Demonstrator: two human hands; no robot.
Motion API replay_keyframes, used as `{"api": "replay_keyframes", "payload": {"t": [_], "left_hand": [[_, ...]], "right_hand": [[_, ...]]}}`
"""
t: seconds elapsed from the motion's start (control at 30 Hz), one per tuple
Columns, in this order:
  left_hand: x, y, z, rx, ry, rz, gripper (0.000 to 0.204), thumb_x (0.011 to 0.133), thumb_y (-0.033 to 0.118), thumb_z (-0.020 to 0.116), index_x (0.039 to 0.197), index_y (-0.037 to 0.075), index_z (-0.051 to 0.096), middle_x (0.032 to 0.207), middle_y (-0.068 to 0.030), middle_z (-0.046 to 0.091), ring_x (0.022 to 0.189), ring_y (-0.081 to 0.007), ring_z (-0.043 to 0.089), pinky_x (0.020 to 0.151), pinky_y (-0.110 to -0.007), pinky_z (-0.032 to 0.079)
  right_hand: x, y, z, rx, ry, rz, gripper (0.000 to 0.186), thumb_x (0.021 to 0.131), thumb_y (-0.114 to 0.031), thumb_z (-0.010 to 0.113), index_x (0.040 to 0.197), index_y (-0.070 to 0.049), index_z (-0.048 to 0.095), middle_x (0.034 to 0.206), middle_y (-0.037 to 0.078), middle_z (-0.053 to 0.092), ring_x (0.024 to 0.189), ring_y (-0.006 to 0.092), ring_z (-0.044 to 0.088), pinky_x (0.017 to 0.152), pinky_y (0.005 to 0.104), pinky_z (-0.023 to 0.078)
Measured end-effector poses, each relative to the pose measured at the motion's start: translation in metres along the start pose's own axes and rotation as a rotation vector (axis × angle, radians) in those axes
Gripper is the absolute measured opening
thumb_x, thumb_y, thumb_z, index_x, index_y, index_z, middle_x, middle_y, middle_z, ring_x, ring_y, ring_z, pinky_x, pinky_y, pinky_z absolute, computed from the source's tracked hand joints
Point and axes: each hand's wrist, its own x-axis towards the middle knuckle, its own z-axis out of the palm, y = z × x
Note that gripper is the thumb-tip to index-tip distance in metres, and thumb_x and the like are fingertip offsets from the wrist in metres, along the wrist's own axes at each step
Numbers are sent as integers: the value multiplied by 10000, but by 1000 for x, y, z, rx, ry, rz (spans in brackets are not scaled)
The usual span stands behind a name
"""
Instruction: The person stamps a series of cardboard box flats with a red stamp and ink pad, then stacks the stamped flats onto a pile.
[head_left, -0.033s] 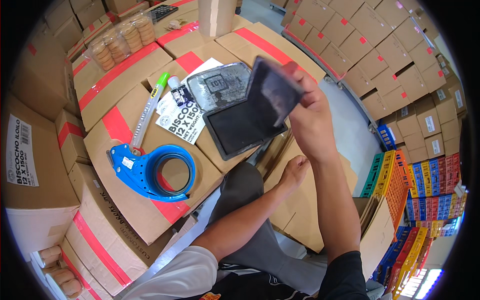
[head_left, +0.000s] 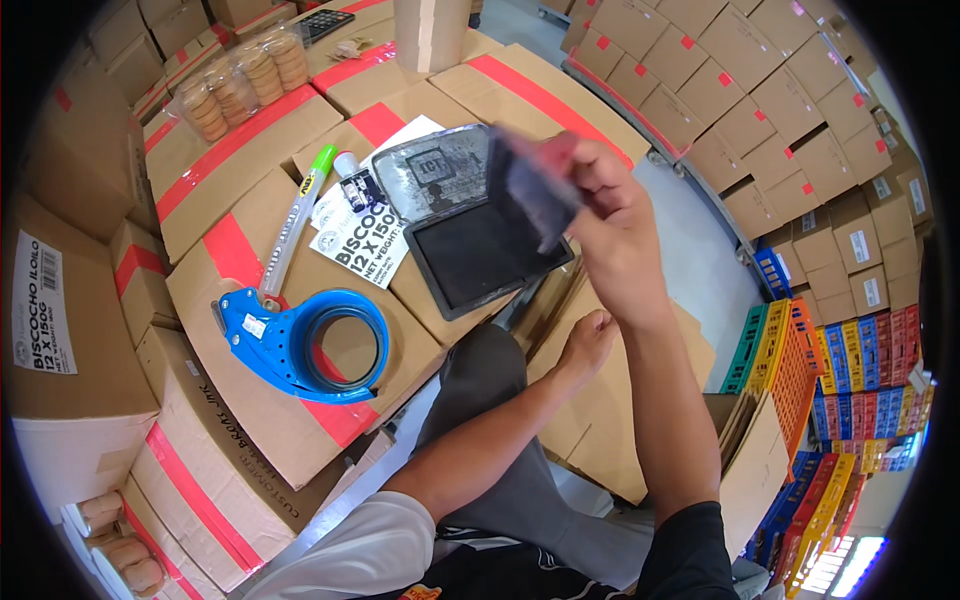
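Raised over the ink pad, my right hand (head_left: 615,230) grips a rubber stamp (head_left: 540,195) by its reddish back. The stamp is tilted and blurred, its dark flat face toward the left. Under it lies the open ink pad (head_left: 480,255), black inside, with its worn metal lid (head_left: 430,170) folded back. My left hand (head_left: 585,345) rests on flat cardboard (head_left: 600,410), fingers curled in; whatever they hold is hidden. Left of the pad are a small ink bottle (head_left: 357,185), printed white labels (head_left: 360,245) and a green-capped marker (head_left: 300,220).
A blue tape dispenser (head_left: 305,345) sits on the taped cartons at left. Clear packs of round biscuits (head_left: 245,85), a calculator (head_left: 325,25) and a cardboard cylinder (head_left: 430,40) stand farther back. Stacked cartons (head_left: 740,90) and coloured crates (head_left: 865,360) line the right.
My right hand has shifted slightly left and down, and the stamp has turned and moved left over the pad. My left hand stays in place.
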Motion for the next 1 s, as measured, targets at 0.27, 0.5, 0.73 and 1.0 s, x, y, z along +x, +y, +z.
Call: {"api": "replay_keyframes", "payload": {"t": [0.27, 0.5, 0.73, 1.0], "left_hand": [[19, -18, -7, -227, -212, -47, 248, 1007, 341, 635, 978, 97, 598, 746, 52, 455, 628, -45, 420, 554, -252, 381], [15, -26, -13, -222, -122, -113, 248, 974, 425, 644, 865, 205, 610, 706, 86, 466, 598, -41, 383, 535, -242, 312], [21, -17, -18, -54, -127, -230, 359, 1012, 443, 602, 1043, 87, 639, 810, 36, 529, 644, -39, 498, 528, -198, 407], [18, -5, -28, 5, -71, -246, 375, 1021, 456, 583, 1163, 111, 622, 936, -2, 587, 762, -82, 586, 586, -239, 488]], "right_hand": [[5, 12, 40, -898, -148, -482, 270, 850, -39, 657, 1113, -99, 647, 1008, 84, 669, 1003, 291, 639, 942, 417, 425], [2, 35, 38, -1043, -106, -592, 306, 751, -104, 683, 1053, -137, 650, 946, 57, 619, 1003, 258, 609, 947, 463, 405], [-12, 43, 36, -1135, 105, -588, 157, 791, -116, 646, 925, -172, 707, 913, 32, 584, 996, 220, 580, 973, 476, 380], [-27, 31, 8, -933, 136, -603, 272, 744, -102, 700, 1002, -184, 724, 952, 33, 620, 1022, 261, 585, 998, 467, 370]]}}
